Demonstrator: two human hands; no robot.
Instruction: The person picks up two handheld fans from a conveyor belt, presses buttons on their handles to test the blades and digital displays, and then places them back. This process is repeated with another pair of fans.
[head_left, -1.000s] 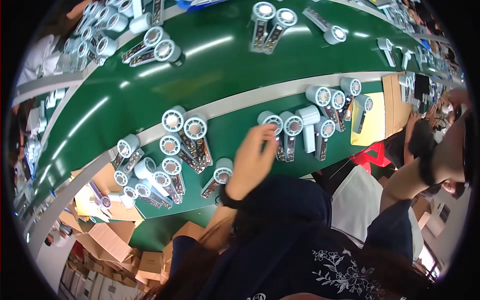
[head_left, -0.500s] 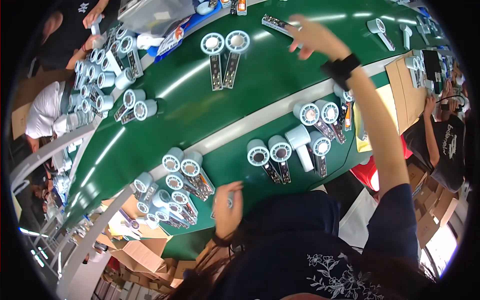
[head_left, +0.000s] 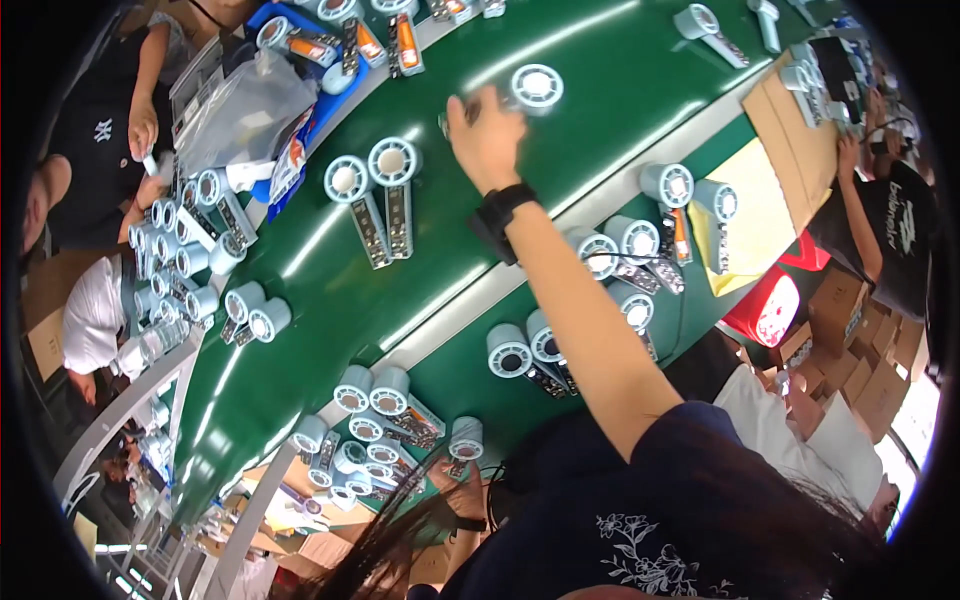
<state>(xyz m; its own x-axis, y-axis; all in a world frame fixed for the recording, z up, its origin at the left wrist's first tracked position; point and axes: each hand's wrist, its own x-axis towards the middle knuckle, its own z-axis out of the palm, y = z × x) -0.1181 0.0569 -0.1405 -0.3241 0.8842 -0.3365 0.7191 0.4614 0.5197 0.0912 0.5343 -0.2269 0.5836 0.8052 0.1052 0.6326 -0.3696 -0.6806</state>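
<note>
Over the green belt, my right hand [head_left: 488, 140] is closed round the handle of a pale blue hair-dryer-shaped housing. Its round head [head_left: 537, 88] shows beyond my knuckles; most of its handle is hidden under my fingers. By the table's near edge, my left hand [head_left: 462, 488] grips a second such housing [head_left: 466, 438] low on its handle, head upward; strands of hair partly cover this hand. Two similar housings [head_left: 370, 195] lie side by side on the belt, circuit boards showing in their open handles. A cluster of them [head_left: 375, 425] stands left of my left hand.
More housings [head_left: 610, 260] lie on the near table under my right forearm. A metal rail [head_left: 440, 310] divides table from belt. Across the belt are a blue tray [head_left: 345, 100] and a clear plastic bag [head_left: 250, 110]. People work at both sides. Cardboard [head_left: 790, 160] lies at right.
My right hand has moved left and nearer, bringing a housing along the belt. The housing in my left hand now shows its head. The whole view has shifted.
</note>
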